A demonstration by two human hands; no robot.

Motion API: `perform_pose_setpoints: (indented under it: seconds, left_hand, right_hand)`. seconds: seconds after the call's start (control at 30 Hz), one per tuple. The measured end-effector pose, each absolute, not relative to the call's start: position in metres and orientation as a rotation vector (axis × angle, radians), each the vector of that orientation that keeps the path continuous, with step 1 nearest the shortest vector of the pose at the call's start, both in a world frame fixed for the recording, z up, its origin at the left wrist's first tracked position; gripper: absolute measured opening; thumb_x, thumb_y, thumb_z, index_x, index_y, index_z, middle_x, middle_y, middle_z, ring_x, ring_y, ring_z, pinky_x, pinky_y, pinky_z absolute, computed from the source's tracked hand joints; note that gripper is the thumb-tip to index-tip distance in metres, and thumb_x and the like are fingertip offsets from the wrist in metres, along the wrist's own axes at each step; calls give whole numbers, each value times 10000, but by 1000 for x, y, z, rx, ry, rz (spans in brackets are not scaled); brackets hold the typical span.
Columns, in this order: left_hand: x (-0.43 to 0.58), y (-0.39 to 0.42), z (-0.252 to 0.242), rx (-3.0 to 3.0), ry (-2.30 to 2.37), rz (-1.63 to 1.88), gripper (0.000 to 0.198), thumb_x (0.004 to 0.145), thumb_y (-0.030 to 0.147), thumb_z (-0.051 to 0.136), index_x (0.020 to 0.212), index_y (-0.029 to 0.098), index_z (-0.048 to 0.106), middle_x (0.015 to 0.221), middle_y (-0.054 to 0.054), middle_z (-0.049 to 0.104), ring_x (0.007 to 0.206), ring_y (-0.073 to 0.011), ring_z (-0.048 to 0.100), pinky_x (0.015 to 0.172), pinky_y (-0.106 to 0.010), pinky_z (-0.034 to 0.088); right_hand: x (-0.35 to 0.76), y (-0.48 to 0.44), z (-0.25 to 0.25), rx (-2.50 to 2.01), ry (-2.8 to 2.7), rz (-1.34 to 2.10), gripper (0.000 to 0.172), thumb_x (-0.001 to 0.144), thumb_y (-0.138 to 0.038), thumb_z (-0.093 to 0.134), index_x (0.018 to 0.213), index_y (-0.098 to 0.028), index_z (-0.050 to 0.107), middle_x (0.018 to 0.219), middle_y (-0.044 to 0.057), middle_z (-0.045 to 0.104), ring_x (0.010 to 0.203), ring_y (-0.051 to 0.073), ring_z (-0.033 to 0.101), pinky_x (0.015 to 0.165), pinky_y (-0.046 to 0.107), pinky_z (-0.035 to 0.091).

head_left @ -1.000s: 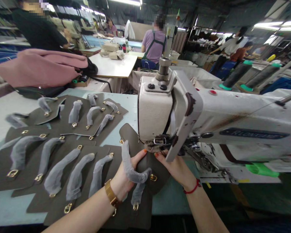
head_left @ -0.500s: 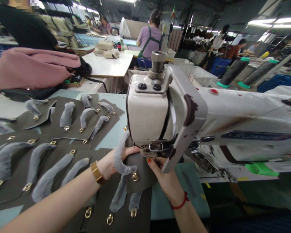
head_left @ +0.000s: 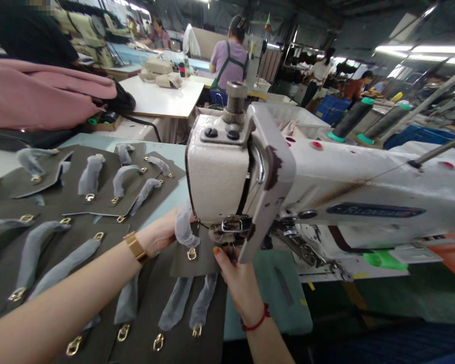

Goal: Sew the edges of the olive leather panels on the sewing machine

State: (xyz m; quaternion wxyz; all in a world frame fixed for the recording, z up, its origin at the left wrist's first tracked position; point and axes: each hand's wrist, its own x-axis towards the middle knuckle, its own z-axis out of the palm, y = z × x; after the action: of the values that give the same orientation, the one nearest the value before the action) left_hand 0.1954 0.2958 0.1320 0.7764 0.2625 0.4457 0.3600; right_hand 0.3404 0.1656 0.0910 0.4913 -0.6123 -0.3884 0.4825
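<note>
Leather panel [head_left: 197, 260], dark olive and flat, lies under the head of the sewing machine [head_left: 227, 177], its far edge tucked beneath the presser foot [head_left: 231, 227]. The left hand [head_left: 161, 233] presses down on the panel's left side, fingers closed over a handle wrapped in grey protective film [head_left: 182, 230] beside a gold ring [head_left: 191, 254]. The right hand [head_left: 237, 278] pinches the panel's near edge just below the foot, thumb on top. The piece looks light and fairly stiff, likely to hold its shape yet bend if lifted by one corner; its smooth face may slide on the table [head_left: 276, 288]. Flat bare margins on either side of the foot seem the best holds, away from the needle and the floppy wrapped handle. More wrapped panels [head_left: 109, 182] lie fanned out to the left.
</note>
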Motion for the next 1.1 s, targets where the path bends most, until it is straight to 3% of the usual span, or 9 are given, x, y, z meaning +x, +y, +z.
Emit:
perform_pose_setpoints:
  seconds: [0.07,0.13,0.27,0.33,0.4,0.57,0.73,0.9,1.1]
  left_hand:
    - [181,278,121,597,958,801,304,626,132,768,922,118,697,783,-78,725,656,-206,666,608,-283,555]
    - [170,250,113,547,946,857,319,704,240,749,1002,156,672,901,-56,722,732,-176,664,651,-250,552]
    - [175,188,105,462,758,896,348,759,360,703,1052,175,671,1036,-89,688,891,-228,636,810,-330,532]
    - [189,172,104,478,707,882,331,784,401,667,1010,161,693,987,-91,687,890,-229,619,882,-358,494]
    - [201,168,103,509,785,865,311,782,431,659,898,148,716,842,-69,683,803,-197,605,855,-325,486]
    - [206,178,99,620,1163,698,441,651,539,739,549,122,637,540,-10,536,562,-126,464,599,-241,418]
    - [195,177,94,723,1223,598,492,611,586,744,548,112,630,518,17,466,524,-96,364,514,-217,297]
    - [195,182,94,795,1187,587,475,652,569,724,626,97,679,535,6,496,533,-106,374,531,-222,305]
    - [196,198,99,834,1238,598,452,630,553,740,576,110,667,565,-28,556,538,-134,440,525,-235,328]
  right_hand:
    - [338,160,93,-1440,-916,1238,393,837,-484,585,631,-177,452,521,-59,397,479,74,358,461,215,227]
    - [336,155,95,-1377,-899,1318,419,865,-481,548,599,-179,430,488,-46,450,456,75,376,454,214,222]
    - [332,146,98,-1339,-849,1351,417,879,-459,530,594,-155,537,518,-2,581,420,66,309,443,210,247]
    - [332,144,99,-1327,-830,1339,397,876,-446,542,609,-154,578,513,-12,582,410,65,303,456,206,287]
    - [331,143,101,-1325,-848,1304,397,883,-428,540,597,-158,598,495,-18,570,428,75,366,513,204,356]
    - [332,143,111,-1296,-949,1262,411,906,-386,504,572,-167,601,532,13,624,541,126,555,651,226,457]
    - [332,142,108,-1335,-933,1228,302,883,-375,542,679,-162,608,482,3,616,536,145,588,620,228,462]
    - [333,145,103,-1359,-963,1219,296,889,-372,530,699,-158,607,514,9,630,540,144,591,617,234,457]
    - [333,149,106,-1365,-931,1223,271,882,-358,537,734,-151,631,510,2,632,518,124,563,604,222,425]
